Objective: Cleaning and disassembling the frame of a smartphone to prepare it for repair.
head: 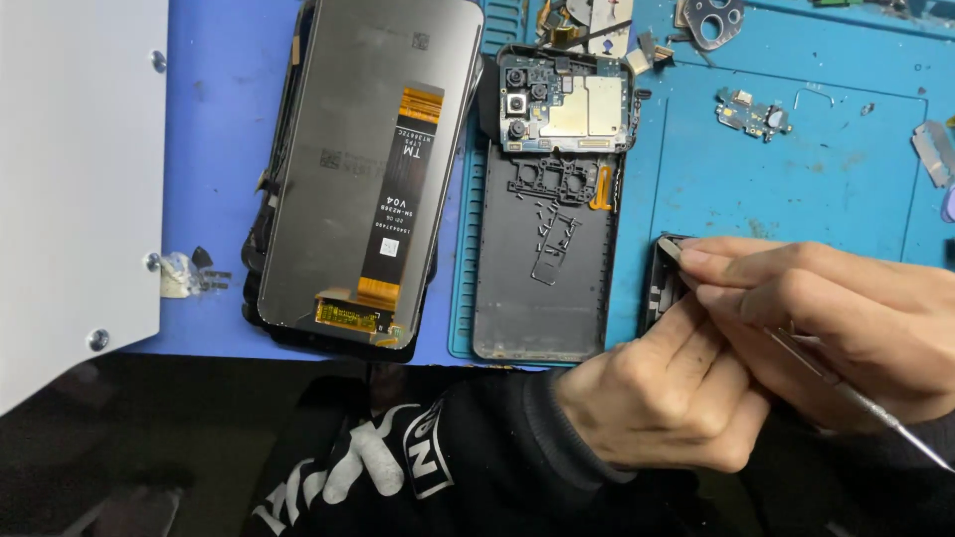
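Note:
My left hand [662, 393] grips a dark phone frame part [660, 288] held on edge at the right of the blue mat [846, 159]. My right hand [846, 318] holds a thin metal tool [865, 408] whose tip meets the top of that part, near its upper corner. To their left lies an open phone back housing [542, 268] with its circuit board and camera modules [562, 99] at the top. Further left, a detached display panel [373, 159] lies face down on another dark panel, its orange flex cable showing.
A white metal plate [75, 179] with screws covers the far left. Small loose parts lie on the mat: a little circuit board [751, 114], a camera bezel [714, 20], metal shields [935, 149] and pieces at top centre [597, 25]. My black printed sleeve [418, 457] fills the bottom.

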